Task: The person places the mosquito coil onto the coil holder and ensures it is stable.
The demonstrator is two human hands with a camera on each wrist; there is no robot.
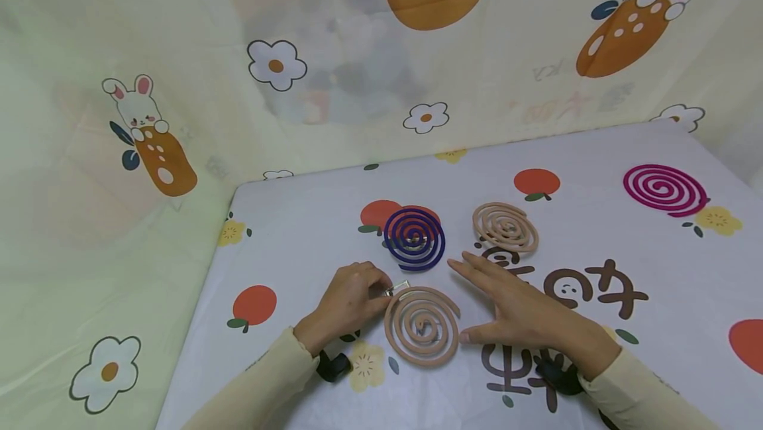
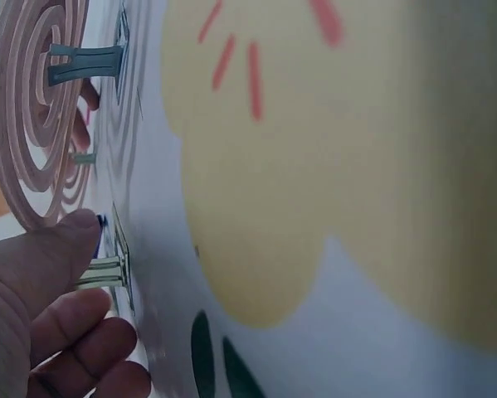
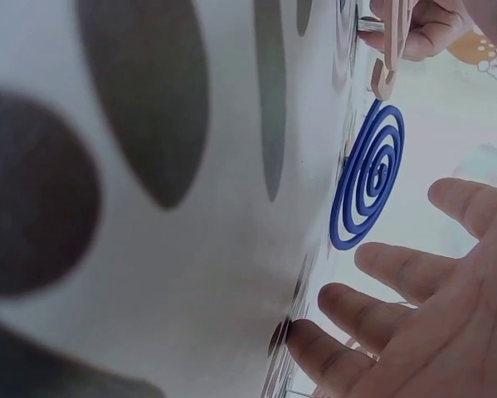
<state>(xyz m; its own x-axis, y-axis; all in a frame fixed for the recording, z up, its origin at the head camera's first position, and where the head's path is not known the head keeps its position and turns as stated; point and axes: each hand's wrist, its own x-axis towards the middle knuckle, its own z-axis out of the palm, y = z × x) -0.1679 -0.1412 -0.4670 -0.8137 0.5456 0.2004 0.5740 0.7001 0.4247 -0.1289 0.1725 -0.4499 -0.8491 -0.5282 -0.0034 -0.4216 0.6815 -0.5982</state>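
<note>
A tan mosquito coil lies nearest the person, raised off the table on a teal binder clip that shows in the left wrist view. My left hand is at its left edge and pinches a silvery binder clip between thumb and fingers, its wire handle against the cloth. My right hand is held with fingers spread and extended just right of this coil, its thumb tip close to the rim. A dark blue coil sits just behind, between the hands.
Farther back is a second tan coil, above the right fingertips in the head view. A magenta coil lies at the far right. The white printed tablecloth meets a hanging patterned curtain at the back and left.
</note>
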